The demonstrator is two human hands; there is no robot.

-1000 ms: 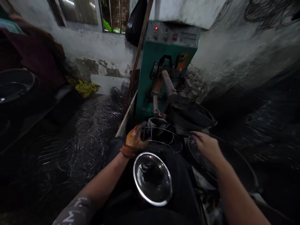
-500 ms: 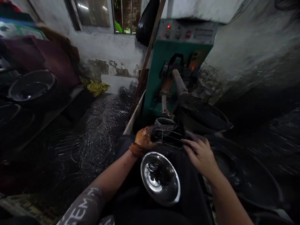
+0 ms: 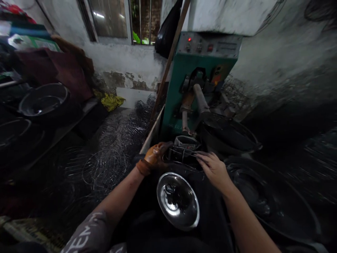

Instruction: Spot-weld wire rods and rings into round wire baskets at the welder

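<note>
A frame of thin metal wire point(image 3: 183, 154) spans the gap between my two hands, in front of the green machine. My left hand point(image 3: 156, 154), in an orange-brown glove, is closed at the frame's left end; its fingertips are dark and hard to make out. At the right end my bare right hand point(image 3: 212, 168) pinches the wires between thumb and fingers. Below the hands, on dark cloth over my lap, a shiny metal bowl point(image 3: 185, 220) lies tilted. Small dark bits of wire point(image 3: 173, 196) are inside it.
The green machine point(image 3: 171, 95) stands ahead, its red lamp lit and its arms pointing toward me. Tangled wire rings point(image 3: 105, 168) cover the floor at left. Dark basins point(image 3: 297, 196) stand at right, a black bucket point(image 3: 47, 89) at left. A wooden post point(image 3: 168, 63) leans beside the machine.
My right hand has moved left, bringing the wire frame along. My left hand has shifted slightly left. The view has tilted up a little; the bowl stays on the lap.
</note>
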